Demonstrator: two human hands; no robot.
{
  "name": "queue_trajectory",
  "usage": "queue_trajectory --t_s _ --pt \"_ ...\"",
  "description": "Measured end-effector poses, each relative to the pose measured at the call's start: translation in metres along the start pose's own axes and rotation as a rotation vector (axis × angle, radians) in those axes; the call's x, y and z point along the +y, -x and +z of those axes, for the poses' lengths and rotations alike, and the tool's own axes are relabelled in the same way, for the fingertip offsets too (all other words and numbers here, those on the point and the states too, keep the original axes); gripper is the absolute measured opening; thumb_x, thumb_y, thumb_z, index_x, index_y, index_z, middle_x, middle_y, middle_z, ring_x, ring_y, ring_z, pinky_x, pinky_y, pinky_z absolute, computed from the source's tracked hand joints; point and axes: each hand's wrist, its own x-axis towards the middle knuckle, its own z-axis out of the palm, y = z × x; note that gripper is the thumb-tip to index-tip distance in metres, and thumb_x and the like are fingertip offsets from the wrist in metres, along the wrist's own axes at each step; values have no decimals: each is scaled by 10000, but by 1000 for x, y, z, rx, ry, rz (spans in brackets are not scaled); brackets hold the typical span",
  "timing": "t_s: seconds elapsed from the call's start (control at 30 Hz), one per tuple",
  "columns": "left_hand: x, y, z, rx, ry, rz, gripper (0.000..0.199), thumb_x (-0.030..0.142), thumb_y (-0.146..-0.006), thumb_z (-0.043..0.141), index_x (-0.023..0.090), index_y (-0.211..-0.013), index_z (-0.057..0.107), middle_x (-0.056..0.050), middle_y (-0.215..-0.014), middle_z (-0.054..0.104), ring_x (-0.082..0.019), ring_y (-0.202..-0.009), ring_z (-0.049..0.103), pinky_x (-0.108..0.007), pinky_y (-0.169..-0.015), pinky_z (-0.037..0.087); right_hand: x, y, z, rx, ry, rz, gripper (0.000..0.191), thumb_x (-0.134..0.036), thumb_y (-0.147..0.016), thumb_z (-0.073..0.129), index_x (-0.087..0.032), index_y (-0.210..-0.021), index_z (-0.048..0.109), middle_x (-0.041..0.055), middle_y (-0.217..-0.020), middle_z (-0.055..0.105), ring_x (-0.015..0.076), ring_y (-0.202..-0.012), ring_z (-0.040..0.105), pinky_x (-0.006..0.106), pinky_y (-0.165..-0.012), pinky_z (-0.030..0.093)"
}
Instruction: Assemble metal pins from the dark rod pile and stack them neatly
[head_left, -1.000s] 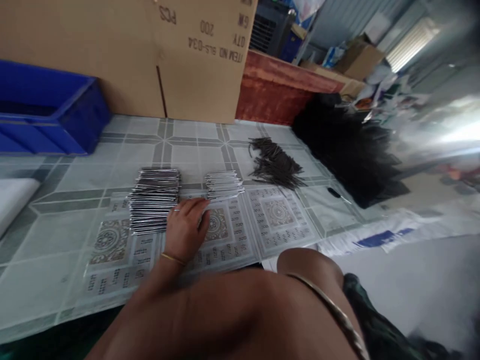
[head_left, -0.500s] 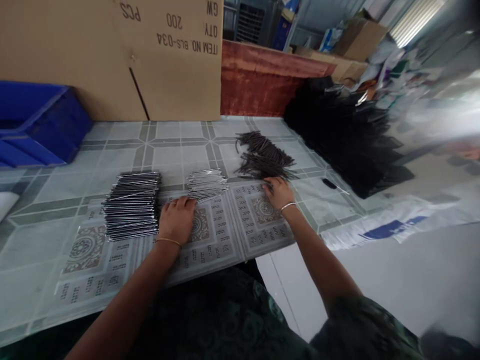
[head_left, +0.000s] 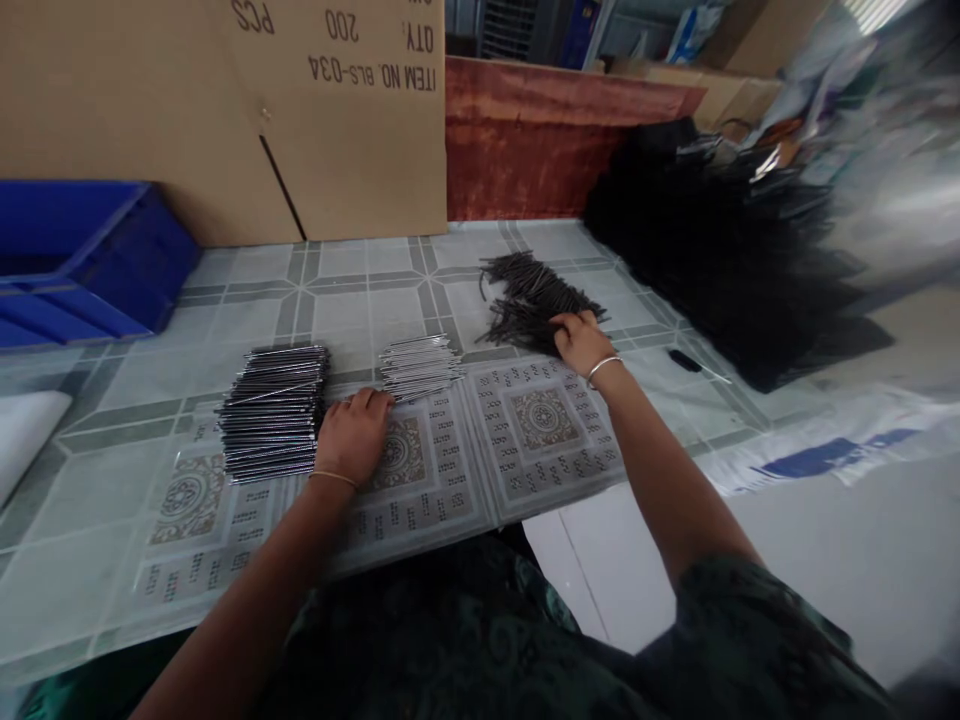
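My left hand rests on the patterned table cover, fingers curled together, between a large stack of dark metal rods and a smaller pile of silvery rods. Its fingertips touch or nearly touch the lower edge of the silvery pile; anything under them is hidden. My right hand is at the near right edge of a loose heap of short dark strips. Its fingers are bent down onto the strips, and whether a strip is pinched cannot be made out.
A blue bin stands at the left, before a large cardboard sheet. Black material is heaped at the right, with a small black-handled tool near it. A white object lies at the left edge.
My right hand has moved up and onto the dark strips from the cover just below them. My left hand has stayed about where it was. The camera view has shifted slightly.
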Motion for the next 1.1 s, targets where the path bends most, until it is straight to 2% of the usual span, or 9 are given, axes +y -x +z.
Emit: queue_trajectory --t_s 0.13,0.27,0.4,0.57,0.63,0.8,0.9,1.0,1.1 --pt "2 6 0 50 37 -32 308 281 -987 355 186 -1075 635 -97 -1055 646 -276 -915 622 -408 -789 480 2 -17 1 -33 12 -30 330 -325 -964 462 -215 -1196 669 108 -1156 637 241 -1068 600 379 -1003 450" --pt "7 23 3 96 104 -13 316 284 -988 357 189 -1113 632 -106 -1089 642 -266 -943 619 -400 -799 478 6 -29 1 -14 -55 -110 328 -273 -948 479 -203 -1205 670 93 -1141 694 239 -1056 624 369 -975 466" --pt "17 41 9 107 157 69 338 242 -980 374 228 -1235 595 -103 -1144 624 -255 -991 603 -394 -832 475 14 -33 2 -10 -127 -83 250 -225 -871 555 -197 -1054 723 70 -1023 724 230 -937 652 367 -904 498" --pt "22 48 11 71 200 70 295 226 -961 431 246 -1172 635 -87 -1125 629 -264 -1016 583 -401 -850 471 20 -30 6 104 -211 -130 176 -215 -754 665 -188 -910 741 55 -954 706 226 -960 624 394 -963 469" --pt "22 47 11 71 229 62 287 229 -960 434 236 -1164 637 -88 -1128 628 -263 -1020 580 -404 -859 470 20 -29 7 136 -209 -69 164 -231 -732 694 -188 -883 740 50 -919 699 225 -925 620 398 -935 475" --pt "21 45 10 67 286 44 282 247 -966 429 224 -1144 646 -89 -1114 635 -263 -1014 582 -413 -864 472 16 -31 6 -1 -229 80 194 -238 -724 725 -168 -905 720 34 -822 691 190 -755 620 345 -786 508" --pt "21 45 10 76 300 41 291 259 -971 416 220 -1136 652 -92 -1108 638 -266 -1005 584 -417 -856 472 12 -30 -1 103 -197 0 170 -232 -803 640 -164 -936 719 70 -899 706 220 -870 632 379 -878 496" --pt "21 45 10 78 315 39 312 281 -982 389 213 -1129 655 -97 -1099 638 -264 -1012 581 -415 -865 471 -5 -10 -6 173 -248 -185 244 -241 -897 519 -158 -1026 709 107 -1000 709 237 -989 627 397 -965 465" --pt "20 45 10 81 331 51 335 296 -988 366 213 -1135 655 -100 -1095 634 -257 -1015 580 -408 -875 470 -36 34 8 -18 -428 -371 336 -274 -952 463 -192 -1242 609 57 -924 721 193 -869 660 338 -870 507"
